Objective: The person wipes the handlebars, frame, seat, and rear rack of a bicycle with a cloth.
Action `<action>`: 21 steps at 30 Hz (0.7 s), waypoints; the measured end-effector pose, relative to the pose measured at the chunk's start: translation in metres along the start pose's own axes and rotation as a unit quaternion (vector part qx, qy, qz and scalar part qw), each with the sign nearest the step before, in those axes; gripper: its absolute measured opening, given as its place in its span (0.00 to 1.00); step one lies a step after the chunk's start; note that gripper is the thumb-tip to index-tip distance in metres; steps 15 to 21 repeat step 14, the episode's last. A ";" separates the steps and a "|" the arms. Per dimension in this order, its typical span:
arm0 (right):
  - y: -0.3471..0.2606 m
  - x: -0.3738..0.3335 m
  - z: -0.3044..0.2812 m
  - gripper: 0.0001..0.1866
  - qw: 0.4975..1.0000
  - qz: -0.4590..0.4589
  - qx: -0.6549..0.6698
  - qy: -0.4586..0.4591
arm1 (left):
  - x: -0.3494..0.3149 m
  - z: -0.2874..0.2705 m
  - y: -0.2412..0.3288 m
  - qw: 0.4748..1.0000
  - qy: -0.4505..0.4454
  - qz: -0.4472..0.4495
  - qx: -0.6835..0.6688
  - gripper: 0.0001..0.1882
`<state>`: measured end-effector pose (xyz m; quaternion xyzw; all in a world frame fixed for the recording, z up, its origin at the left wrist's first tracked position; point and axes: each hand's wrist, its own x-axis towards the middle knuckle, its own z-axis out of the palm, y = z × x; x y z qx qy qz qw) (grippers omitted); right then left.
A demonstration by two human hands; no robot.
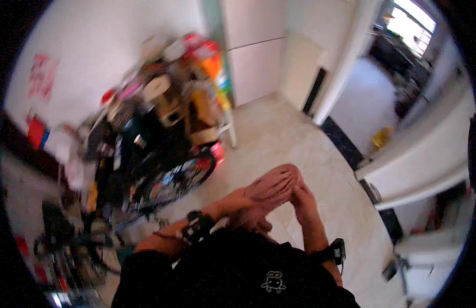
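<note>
My left hand [271,186] and my right hand [302,195] meet in front of my body, a little right of the middle. The left hand's fingers lie stretched out side by side, with their ends against the right hand. Most of the right hand's fingers are hidden behind this contact and smeared by motion. No object shows between the hands. Below the left hand is a blurred skin-coloured shape [253,218] that I cannot make out. Black devices are strapped on my left wrist [198,227] and right wrist [337,251].
A heap of boxes and bags [166,97] stands against the wall at left. A bicycle wheel [176,182] leans before it, with more bicycle parts [89,241] nearer me. A pale cabinet [256,61] stands ahead. At right, a doorway with a dark threshold [343,143] opens beside a white door [422,169].
</note>
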<state>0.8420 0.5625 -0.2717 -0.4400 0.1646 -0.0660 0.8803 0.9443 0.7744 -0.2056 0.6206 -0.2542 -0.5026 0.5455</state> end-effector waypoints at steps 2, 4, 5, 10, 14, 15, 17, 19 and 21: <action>0.003 -0.004 0.003 0.21 0.998 0.061 -0.015 0.016 | -0.016 -0.024 -0.041 0.986 0.028 0.056 -0.157 0.24; 0.026 -0.002 -0.012 0.20 0.991 0.122 -0.041 0.042 | -0.037 -0.047 -0.057 0.971 0.178 0.131 -0.095 0.23; 0.038 -0.003 -0.019 0.20 0.990 0.132 -0.046 0.032 | -0.046 -0.069 -0.090 0.950 0.263 0.166 0.035 0.24; 0.076 -0.009 -0.043 0.19 0.979 0.196 -0.051 0.032 | -0.123 -0.128 -0.110 0.835 0.536 0.061 -0.108 0.32; 0.086 -0.008 -0.024 0.20 0.980 0.186 -0.065 0.013 | -0.162 -0.165 -0.093 0.790 0.526 0.153 -0.275 0.37; 0.086 -0.008 -0.024 0.20 0.980 0.186 -0.065 0.013 | -0.162 -0.165 -0.093 0.790 0.526 0.153 -0.275 0.37; 0.086 -0.008 -0.024 0.20 0.980 0.186 -0.065 0.013 | -0.162 -0.165 -0.093 0.790 0.526 0.153 -0.275 0.37; 0.086 -0.008 -0.024 0.20 0.980 0.186 -0.065 0.013 | -0.162 -0.165 -0.093 0.790 0.526 0.153 -0.275 0.37; 0.086 -0.008 -0.024 0.20 0.980 0.186 -0.065 0.013 | -0.162 -0.165 -0.093 0.790 0.526 0.153 -0.275 0.37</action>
